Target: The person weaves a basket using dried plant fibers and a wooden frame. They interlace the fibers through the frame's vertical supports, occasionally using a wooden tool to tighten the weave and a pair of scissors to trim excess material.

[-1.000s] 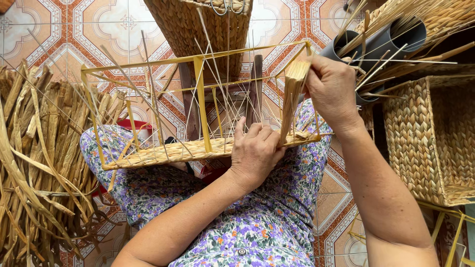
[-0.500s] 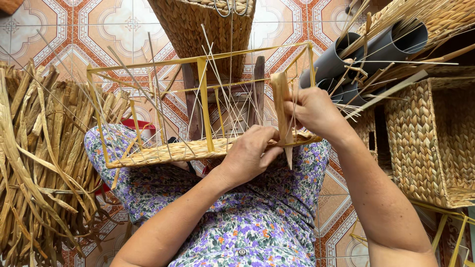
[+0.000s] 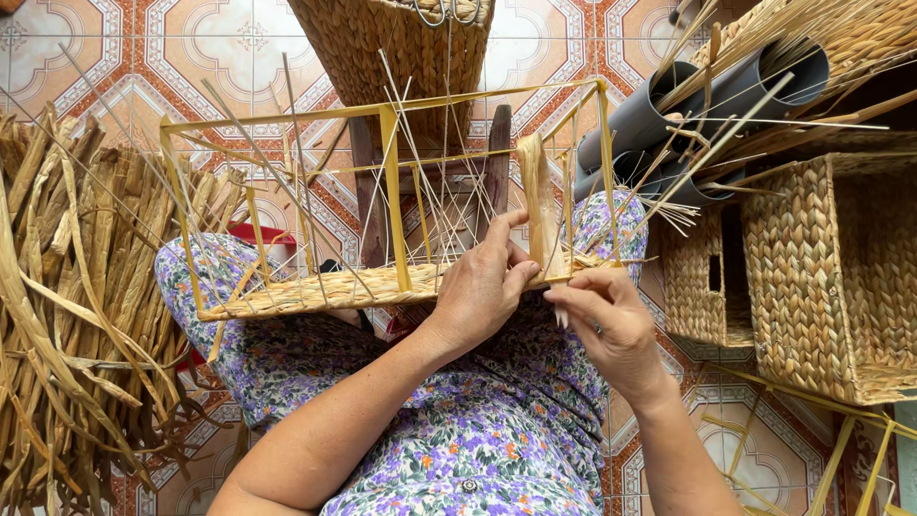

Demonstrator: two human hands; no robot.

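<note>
Straw strand (image 3: 541,205) frame centre, threaded through yellow basket frame (image 3: 392,191); left hand (image 3: 482,287) and right hand (image 3: 602,320) both pinch it closed.

Both forearms are bare right up past the elbows, with no sleeves, watch or bracelet in sight, and the left hand (image 3: 482,287) and right hand (image 3: 611,320) carry no gloves and no rings that can be made out. The garment (image 3: 458,430) is a soft floral print, purple and lilac blossoms with green leaves and small orange dots on a pale ground, covering the torso and the lap alike. One small round dark button sits on its front near the lower edge of the view.
</note>
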